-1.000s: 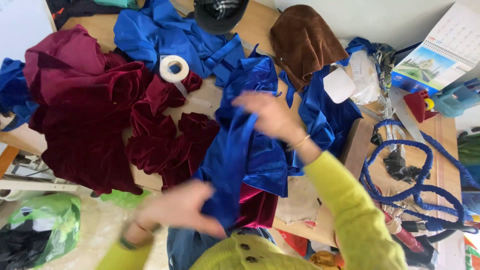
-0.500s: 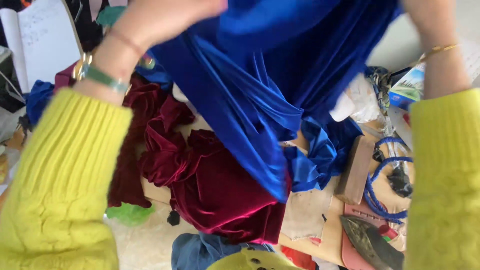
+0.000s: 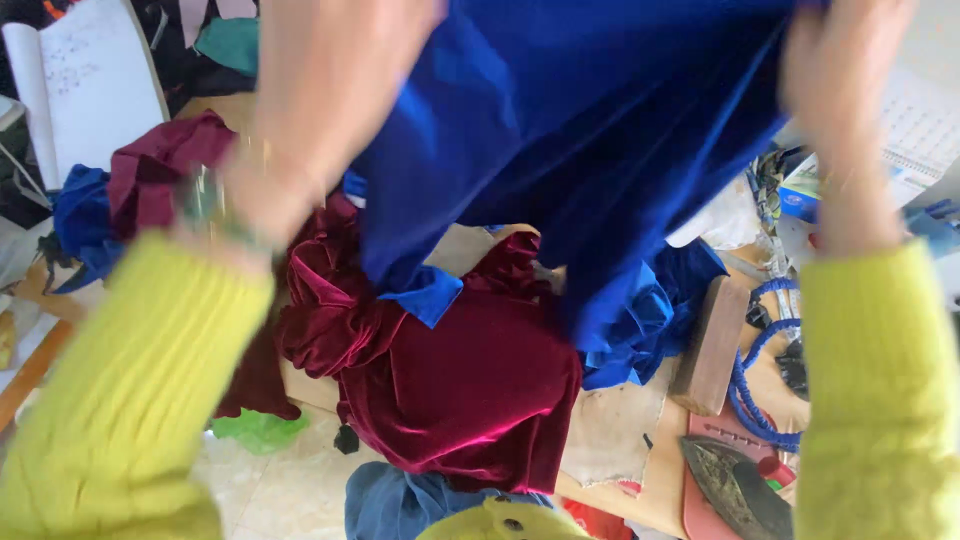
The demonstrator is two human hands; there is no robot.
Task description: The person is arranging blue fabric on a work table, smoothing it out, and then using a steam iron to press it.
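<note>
You've got your left hand (image 3: 330, 90) and right hand (image 3: 845, 70) both gripping the top edge of that blue velvet cloth (image 3: 580, 150), holding it up spread over the dark red velvet (image 3: 460, 390) heaped on the table (image 3: 640, 480).

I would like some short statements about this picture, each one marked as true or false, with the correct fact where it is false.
1. Both hands hold up a blue velvet cloth. True: the left hand and the right hand grip its upper edge.
2. The sleeves are red. False: the sleeves are yellow-green knit.
3. A dark red velvet cloth lies on the table below the raised one. True.
4. The left wrist is bare. False: a wristband sits on it, blurred.
5. A coiled blue cord lies at the right of the table. True.
</note>
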